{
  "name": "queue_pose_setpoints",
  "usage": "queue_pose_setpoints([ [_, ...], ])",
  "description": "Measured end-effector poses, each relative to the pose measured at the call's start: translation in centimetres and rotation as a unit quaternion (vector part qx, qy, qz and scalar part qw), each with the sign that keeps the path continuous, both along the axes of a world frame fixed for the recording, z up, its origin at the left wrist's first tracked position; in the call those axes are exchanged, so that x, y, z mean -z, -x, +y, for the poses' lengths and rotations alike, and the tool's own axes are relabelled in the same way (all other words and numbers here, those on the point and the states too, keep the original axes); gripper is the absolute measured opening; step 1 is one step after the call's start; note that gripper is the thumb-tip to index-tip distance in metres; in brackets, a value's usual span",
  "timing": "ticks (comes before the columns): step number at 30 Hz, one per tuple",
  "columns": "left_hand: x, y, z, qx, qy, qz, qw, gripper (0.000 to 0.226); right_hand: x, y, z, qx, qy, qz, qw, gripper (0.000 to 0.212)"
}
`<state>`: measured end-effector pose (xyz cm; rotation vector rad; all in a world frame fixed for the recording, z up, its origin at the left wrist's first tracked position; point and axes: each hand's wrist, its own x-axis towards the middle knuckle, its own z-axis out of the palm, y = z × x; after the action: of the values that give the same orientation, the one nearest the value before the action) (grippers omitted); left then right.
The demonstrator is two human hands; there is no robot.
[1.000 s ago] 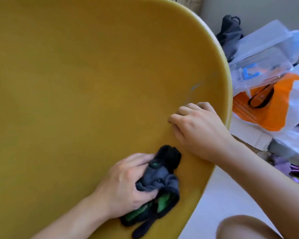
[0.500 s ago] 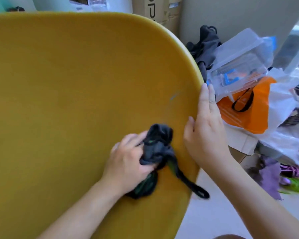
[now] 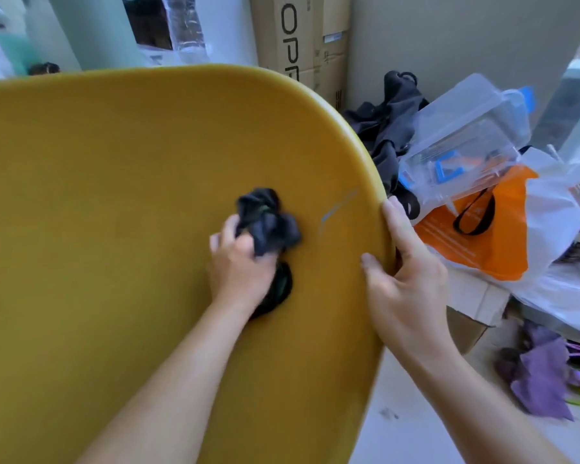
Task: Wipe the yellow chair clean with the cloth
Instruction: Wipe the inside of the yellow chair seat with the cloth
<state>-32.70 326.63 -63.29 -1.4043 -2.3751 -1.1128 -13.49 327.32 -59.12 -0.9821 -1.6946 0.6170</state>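
Note:
The yellow chair (image 3: 114,212) fills the left and middle of the view, its smooth curved shell facing me. My left hand (image 3: 240,269) presses a bunched dark grey and black cloth (image 3: 268,226) against the shell, right of centre. A pale grey streak (image 3: 337,207) marks the yellow surface just right of the cloth. My right hand (image 3: 406,283) clasps the chair's right rim, thumb on the front face and fingers wrapped behind the edge.
Right of the chair lies a pile: a dark garment (image 3: 387,128), a clear plastic box (image 3: 466,142), an orange and white bag (image 3: 482,229), purple fabric (image 3: 539,376) on the pale floor. Cardboard boxes (image 3: 302,45) stand behind the chair's top edge.
My left hand has carried the cloth up the shell toward the grey streak. My right hand has gone from resting flat on the shell to clasping the rim. The view has pulled back.

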Motion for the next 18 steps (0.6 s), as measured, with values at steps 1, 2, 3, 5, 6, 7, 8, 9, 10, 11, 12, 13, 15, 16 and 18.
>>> queue_pose_setpoints([
  [1, -0.2, -0.2, 0.5, -0.033, 0.015, -0.045, 0.998, 0.053, 0.1, 0.0, 0.0, -0.005, 0.003, 0.003, 1.000, 0.068],
  [2, -0.1, -1.3, -0.1, -0.019, 0.029, -0.051, 0.998, 0.054, 0.1, 0.0, 0.0, -0.006, 0.000, 0.005, 1.000, 0.067],
  [3, 0.1, -3.0, -1.7, 0.031, 0.022, -0.027, 0.999, 0.053, 0.0, -0.1, 0.1, -0.006, -0.002, 0.008, 1.000, 0.064],
  [5, 1.0, -6.5, -6.1, 0.175, -0.008, 0.004, 0.985, 0.044, -1.2, -0.1, 1.1, -0.009, 0.019, 0.021, 1.000, 0.055],
  [6, 1.4, -7.7, -7.9, 0.232, -0.012, 0.003, 0.973, 0.043, -1.9, 0.0, 1.9, -0.015, 0.038, 0.022, 0.999, 0.049],
  [7, 1.6, -7.8, -8.4, 0.259, -0.024, 0.024, 0.965, 0.046, -2.6, 0.1, 2.8, -0.022, 0.052, 0.013, 0.998, 0.045],
  [8, 1.6, -7.1, -7.8, 0.258, -0.026, 0.063, 0.964, 0.050, -3.0, 0.3, 3.6, -0.029, 0.057, -0.003, 0.998, 0.043],
  [9, 1.3, -5.9, -6.2, 0.216, -0.009, 0.121, 0.969, 0.052, -3.2, 0.6, 4.2, -0.031, 0.057, -0.016, 0.998, 0.043],
  [10, 0.8, -4.5, -4.5, 0.146, 0.018, 0.154, 0.977, 0.051, -3.3, 1.1, 4.6, -0.026, 0.054, -0.017, 0.998, 0.043],
  [11, 0.1, -2.9, -2.6, 0.066, 0.059, 0.132, 0.987, 0.048, -3.3, 1.4, 4.7, -0.018, 0.053, -0.012, 0.998, 0.044],
  [12, -0.6, -1.4, -0.8, -0.008, 0.094, 0.082, 0.992, 0.045, -3.2, 1.6, 4.6, -0.010, 0.045, -0.010, 0.999, 0.044],
  [13, -1.3, -0.3, 0.3, -0.053, 0.114, 0.010, 0.992, 0.043, -3.0, 1.7, 4.6, -0.004, 0.035, -0.015, 0.999, 0.044],
  [15, -1.6, -0.5, 0.4, -0.047, 0.116, -0.018, 0.992, 0.044, -2.9, 1.9, 4.8, 0.003, 0.021, -0.028, 0.999, 0.043],
  [16, -1.6, -1.9, -0.7, -0.004, 0.120, 0.021, 0.993, 0.048, -2.9, 1.8, 4.8, 0.002, 0.019, -0.032, 0.999, 0.042],
  [18, -1.1, -5.7, -3.9, 0.099, 0.081, 0.099, 0.987, 0.060, -2.9, 1.6, 4.8, -0.001, 0.019, -0.032, 0.999, 0.041],
])
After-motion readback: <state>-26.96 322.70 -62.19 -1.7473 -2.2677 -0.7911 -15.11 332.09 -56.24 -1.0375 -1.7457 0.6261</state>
